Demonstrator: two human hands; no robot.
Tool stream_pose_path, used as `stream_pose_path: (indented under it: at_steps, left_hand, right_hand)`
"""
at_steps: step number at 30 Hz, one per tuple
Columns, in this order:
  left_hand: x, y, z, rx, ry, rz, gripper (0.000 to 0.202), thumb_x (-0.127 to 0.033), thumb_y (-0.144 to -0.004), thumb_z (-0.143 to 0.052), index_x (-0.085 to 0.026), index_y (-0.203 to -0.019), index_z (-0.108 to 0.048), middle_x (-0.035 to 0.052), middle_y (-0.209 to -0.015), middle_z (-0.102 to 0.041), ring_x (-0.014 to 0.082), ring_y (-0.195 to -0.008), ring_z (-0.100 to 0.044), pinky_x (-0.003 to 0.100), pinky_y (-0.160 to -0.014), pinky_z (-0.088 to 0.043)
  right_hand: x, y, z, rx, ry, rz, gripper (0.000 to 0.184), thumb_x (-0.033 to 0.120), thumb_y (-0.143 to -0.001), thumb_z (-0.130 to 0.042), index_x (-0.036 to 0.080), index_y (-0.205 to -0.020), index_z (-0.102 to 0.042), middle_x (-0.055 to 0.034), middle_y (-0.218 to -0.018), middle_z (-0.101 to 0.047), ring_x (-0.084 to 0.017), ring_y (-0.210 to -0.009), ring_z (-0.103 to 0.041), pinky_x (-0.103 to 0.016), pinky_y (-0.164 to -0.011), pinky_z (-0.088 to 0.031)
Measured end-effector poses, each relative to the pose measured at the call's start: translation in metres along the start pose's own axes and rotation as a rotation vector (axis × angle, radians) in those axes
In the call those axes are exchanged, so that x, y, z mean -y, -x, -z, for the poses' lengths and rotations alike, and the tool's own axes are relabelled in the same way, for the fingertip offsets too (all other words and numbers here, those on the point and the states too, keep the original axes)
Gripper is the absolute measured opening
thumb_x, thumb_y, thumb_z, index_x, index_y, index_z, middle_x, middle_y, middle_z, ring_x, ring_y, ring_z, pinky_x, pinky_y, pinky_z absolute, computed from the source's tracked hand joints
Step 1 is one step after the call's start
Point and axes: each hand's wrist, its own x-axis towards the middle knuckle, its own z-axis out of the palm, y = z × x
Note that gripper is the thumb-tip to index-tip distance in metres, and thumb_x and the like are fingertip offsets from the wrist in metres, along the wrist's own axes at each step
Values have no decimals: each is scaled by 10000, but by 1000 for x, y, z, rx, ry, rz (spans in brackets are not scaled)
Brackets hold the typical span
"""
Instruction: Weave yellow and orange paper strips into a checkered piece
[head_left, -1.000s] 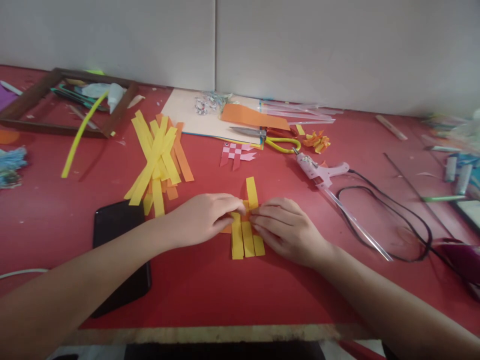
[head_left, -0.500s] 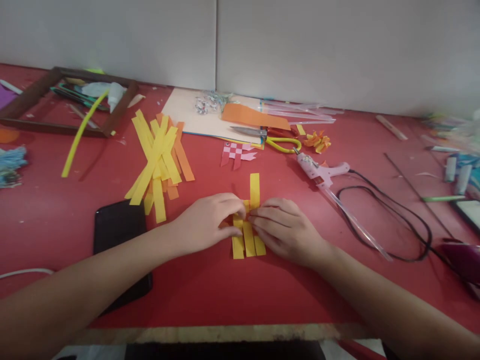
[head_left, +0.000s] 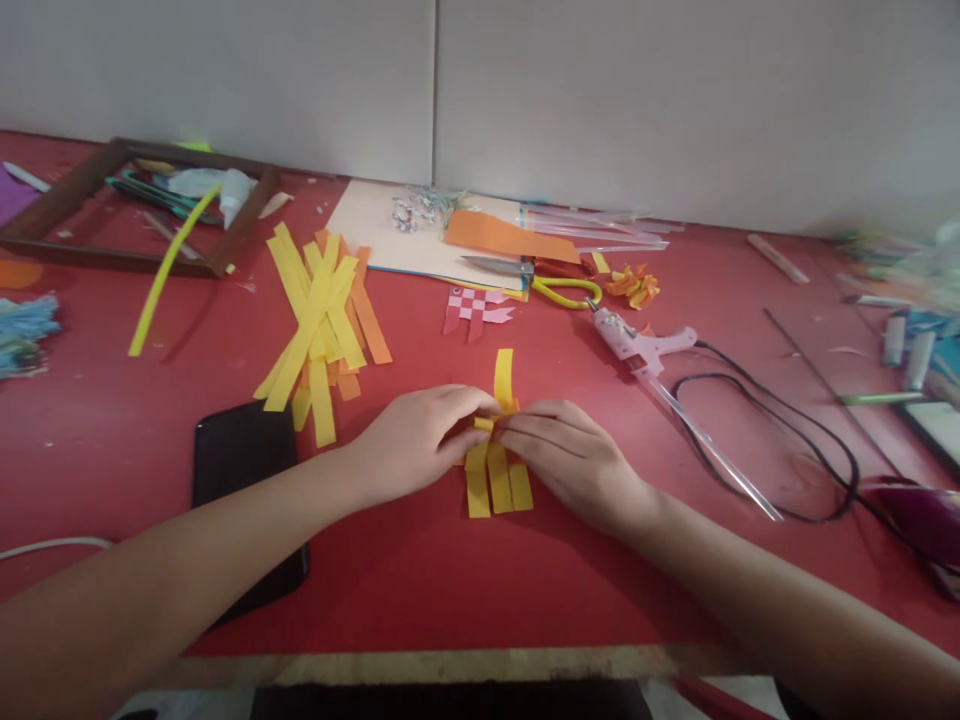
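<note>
In the middle of the red table point(head_left: 420, 590) lies a small piece of interlaced yellow paper strips point(head_left: 499, 485), with bits of orange showing among them. My left hand point(head_left: 427, 440) pinches the upper end of a yellow strip between thumb and fingers. From the right, my right hand point(head_left: 574, 455) presses its fingertips together on the same piece; what sits under them is partly hidden. One yellow strip stands out beyond the fingers, away from me. A woven pink-and-red paper fish point(head_left: 472, 305) rests just beyond.
Loose yellow strips point(head_left: 319, 310) and a black phone point(head_left: 247, 450) lie left. Yellow-handled scissors point(head_left: 555, 285), a pink glue gun point(head_left: 637, 345) with its looping cord point(head_left: 787, 410), and an orange paper strip point(head_left: 510, 235) are behind and right. A brown frame point(head_left: 75, 195) sits far left.
My left thumb and fingers have closed onto the left yellow strip, whose upper end is now bent up. The far strip leans slightly left. My right hand has barely moved.
</note>
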Motion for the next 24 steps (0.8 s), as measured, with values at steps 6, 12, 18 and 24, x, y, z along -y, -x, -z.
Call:
stream_pose_path:
  at_steps: [6, 12, 18, 24]
  left_hand:
    - [3, 0, 0, -1, -1, -6, 197, -265, -961, -517, -199, -1137, -575, 52, -1098, -695, 197, -975, -670, 318, -837, -521]
    - [0, 1, 1, 3, 2, 16, 233, -319, -965, -514, -203, -1157, -579, 60, -1134, -690, 205, -1013, -666, 324, -866, -515]
    - [0, 2, 1, 7, 22, 11, 219, -314, -961, -525, -213, -1149, -571, 52, -1136, -689, 194, -996, -667, 311, -836, -515]
    - [1, 2, 1, 9, 18, 28, 215, -336, -966, -514, -217, -1134, -578, 39, -1128, -689, 198, -995, -662, 315, -827, -506]
  right_hand:
    - [3, 5, -3, -107, 81, -160, 75, 160, -900, -615, 204, -906, -676, -62, -896, -664, -184, -861, -631, -348, -779, -568]
    - [-1, 7, -1, -70, 72, -45, 178, 112, -869, -640, 214, -1011, -671, -45, -983, -740, -195, -904, -662, -387, -838, -571]
    - [0, 17, 4, 34, 11, 0, 351, 59, -896, -548, 175, -1220, -619, -101, -1163, -714, -218, -1053, -662, -410, -899, -587]
    - [3, 19, 4, 8, 39, -56, 335, 68, -927, -511, 175, -1233, -599, -117, -1146, -695, -226, -1100, -649, -407, -924, -579]
